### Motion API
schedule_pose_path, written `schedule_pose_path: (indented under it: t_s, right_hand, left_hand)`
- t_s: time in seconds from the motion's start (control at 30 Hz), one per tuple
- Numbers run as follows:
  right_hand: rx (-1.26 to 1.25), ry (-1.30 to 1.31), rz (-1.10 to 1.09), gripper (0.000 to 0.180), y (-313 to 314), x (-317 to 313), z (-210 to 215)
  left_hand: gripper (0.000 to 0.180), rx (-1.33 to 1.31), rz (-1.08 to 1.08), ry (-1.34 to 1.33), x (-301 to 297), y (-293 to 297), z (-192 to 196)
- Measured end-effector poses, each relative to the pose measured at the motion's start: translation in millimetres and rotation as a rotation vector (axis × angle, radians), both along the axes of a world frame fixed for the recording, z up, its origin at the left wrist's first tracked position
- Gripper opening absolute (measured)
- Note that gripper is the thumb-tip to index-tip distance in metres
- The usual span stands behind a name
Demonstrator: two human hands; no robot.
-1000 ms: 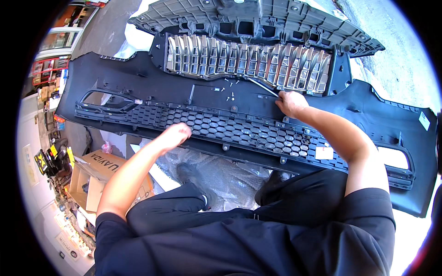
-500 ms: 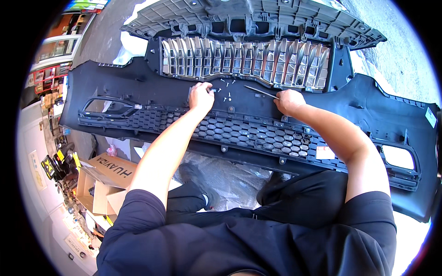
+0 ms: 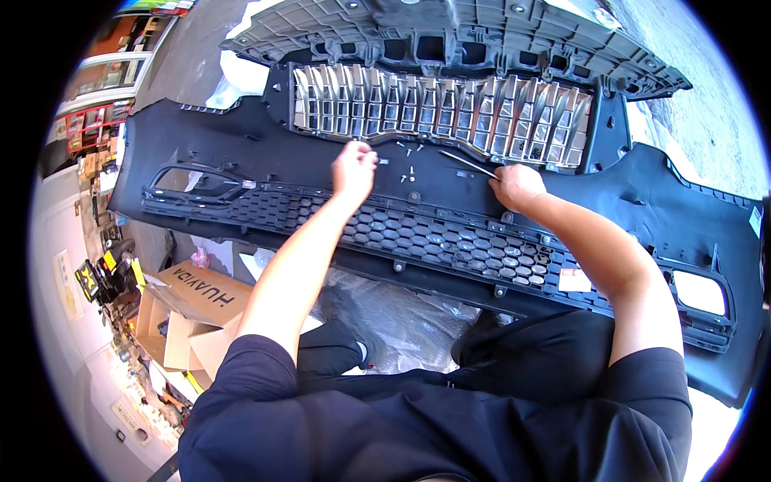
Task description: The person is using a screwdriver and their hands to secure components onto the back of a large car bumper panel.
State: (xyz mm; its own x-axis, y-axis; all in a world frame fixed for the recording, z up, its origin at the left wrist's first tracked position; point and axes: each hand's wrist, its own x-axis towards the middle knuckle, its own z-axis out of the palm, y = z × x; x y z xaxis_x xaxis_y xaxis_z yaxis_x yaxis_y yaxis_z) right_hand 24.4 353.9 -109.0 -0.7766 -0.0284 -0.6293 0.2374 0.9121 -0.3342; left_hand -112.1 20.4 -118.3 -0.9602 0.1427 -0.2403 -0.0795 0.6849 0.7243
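Note:
A black car bumper (image 3: 241, 149) lies inner side up across my front, with a chrome slatted grille (image 3: 442, 108) set in it and a honeycomb lower mesh (image 3: 434, 241). My right hand (image 3: 518, 188) is closed around a screwdriver, whose handle its fingers hide; the thin metal shaft (image 3: 470, 164) points up and left. Just below the grille, my left hand (image 3: 354, 170) hovers over or rests on the bumper, fingers bent together. Whatever those fingers hold is too small to make out. Several loose screws (image 3: 412, 169) lie on the bumper between my hands.
Beyond the grille stretches a ribbed black plastic panel (image 3: 482, 32). An opened cardboard box (image 3: 205, 293) stands on the floor at left, near shelves and tools. Plastic sheeting (image 3: 393, 313) covers the floor by my feet. A pale label (image 3: 574, 279) sits on the lower mesh.
The view has shifted slightly, moving the bumper right and down in the picture. My left hand has drawn a little left of the screws, its fingers moving. My right hand keeps hold of the screwdriver.

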Motion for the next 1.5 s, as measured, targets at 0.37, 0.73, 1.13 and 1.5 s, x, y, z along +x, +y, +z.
schedule_pose_path:
  t_s: [0.37, 0.73, 1.13, 1.5]
  right_hand:
    - [-0.011, 0.064, 0.043, 0.039, -3.1, 0.0, -11.6]
    - [-0.064, 0.038, 0.037, 0.038, -0.2, -0.9, 17.1]
    - [-0.015, 0.051, 0.103, 0.038, 0.3, -0.5, 26.8]
    - [-0.245, 0.049, 0.015, 0.052, -9.7, -16.8, 61.9]
  left_hand:
    - [0.012, 0.029, 0.357, -0.194, -33.9, -136.7, 71.9]
    - [0.015, 0.14, -0.055, -0.15, 23.9, -40.0, 61.3]
    - [0.014, 0.029, -0.335, 0.344, 38.4, 9.7, 119.2]
    - [0.029, 0.03, -0.256, 0.177, 33.6, -0.7, 111.2]
